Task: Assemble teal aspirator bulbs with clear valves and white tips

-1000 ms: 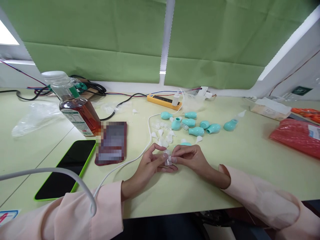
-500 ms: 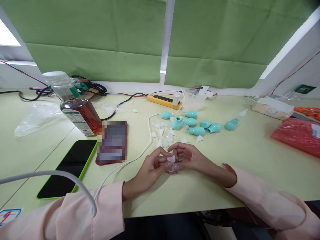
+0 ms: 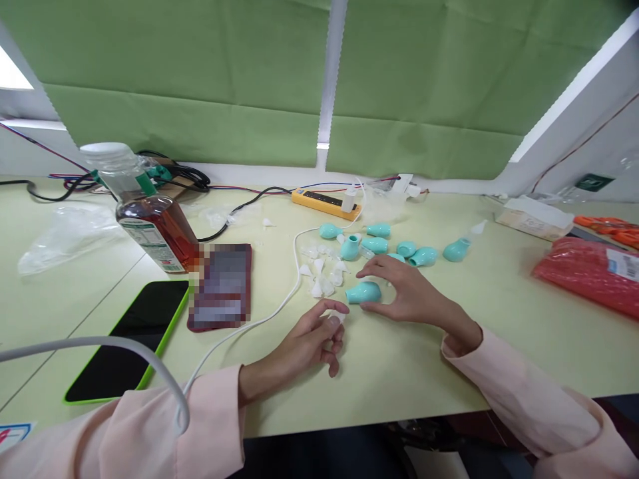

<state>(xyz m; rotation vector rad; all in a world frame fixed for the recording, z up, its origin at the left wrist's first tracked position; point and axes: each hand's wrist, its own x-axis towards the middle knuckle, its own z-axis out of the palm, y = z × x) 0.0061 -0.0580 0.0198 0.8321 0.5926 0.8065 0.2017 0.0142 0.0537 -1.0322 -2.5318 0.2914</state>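
Observation:
My left hand [image 3: 319, 336] pinches a small translucent white plastic piece [image 3: 337, 317] between thumb and index finger, its other fingers loosely curled. To its right, my right hand [image 3: 399, 289] curves round a teal squeeze bulb [image 3: 363, 293], thumb along the near side and fingers arched over the far side. The bulb's narrow neck points left, towards my left hand. Behind lie several more teal bulbs [image 3: 374, 245], one partly hidden by my right hand. A cluster of clear and white cone-shaped tips [image 3: 319, 279] is spread to their left. One bulb [image 3: 456, 249] at the right has a white tip fitted.
A bottle of amber liquid [image 3: 157, 226], a green-edged phone [image 3: 127, 339] and a red-edged phone [image 3: 222, 286] are at the left. A white cable [image 3: 269, 313] runs beside my left arm. Behind sits a yellow power strip [image 3: 324, 203]; a red package [image 3: 584, 269] lies right.
My hands have moved apart from where they met around clear pieces. My right hand has shifted right and up, and a teal bulb is now between its fingers. The left keeps a small piece.

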